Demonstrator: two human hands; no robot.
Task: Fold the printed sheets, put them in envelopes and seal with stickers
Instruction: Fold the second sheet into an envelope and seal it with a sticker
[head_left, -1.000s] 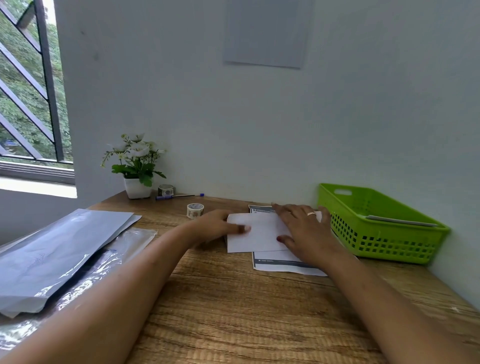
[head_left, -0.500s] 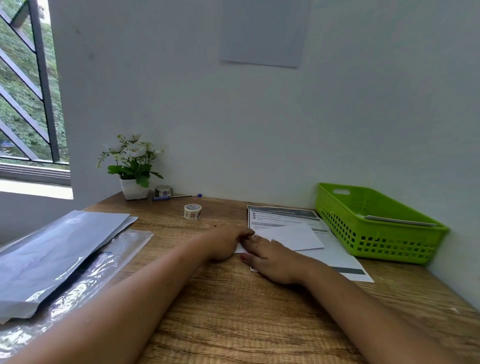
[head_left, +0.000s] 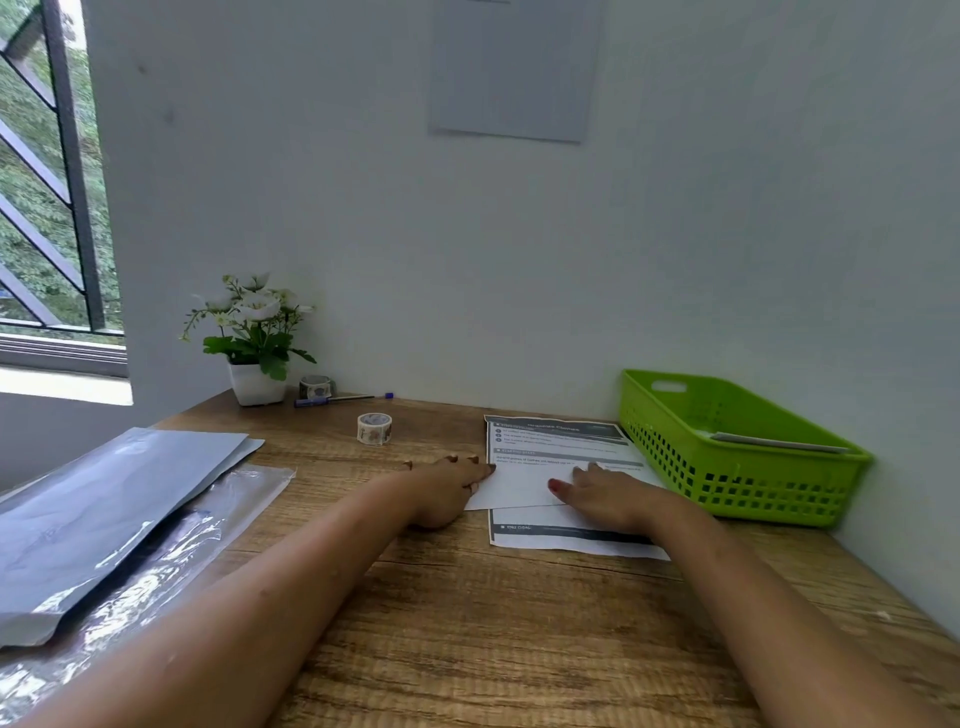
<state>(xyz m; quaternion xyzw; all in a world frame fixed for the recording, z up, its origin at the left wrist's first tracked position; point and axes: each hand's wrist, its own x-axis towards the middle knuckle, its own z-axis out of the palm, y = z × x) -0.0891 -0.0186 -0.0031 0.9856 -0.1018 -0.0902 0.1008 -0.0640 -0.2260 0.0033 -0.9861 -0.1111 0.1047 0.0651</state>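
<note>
A folded white sheet (head_left: 522, 486) lies on top of a printed sheet (head_left: 561, 441) on the wooden desk (head_left: 493, 623). My left hand (head_left: 447, 488) rests flat at the folded sheet's left edge, fingers straight. My right hand (head_left: 608, 496) presses flat on the right part of the folded sheet, fingers spread. A roll of patterned sticker tape (head_left: 374, 427) stands behind my left hand. Grey envelopes (head_left: 104, 499) lie at the left, over a clear plastic sleeve (head_left: 208, 535).
A green plastic basket (head_left: 737, 467) with a flat envelope inside stands at the right against the wall. At the back left are a white flower pot (head_left: 254, 382), a second tape roll (head_left: 314, 387) and a blue pen (head_left: 337, 400). A window is far left.
My right hand has slid from the folded sheet's left end to its right part. My left hand stays at the left edge. The camera view shifted slightly.
</note>
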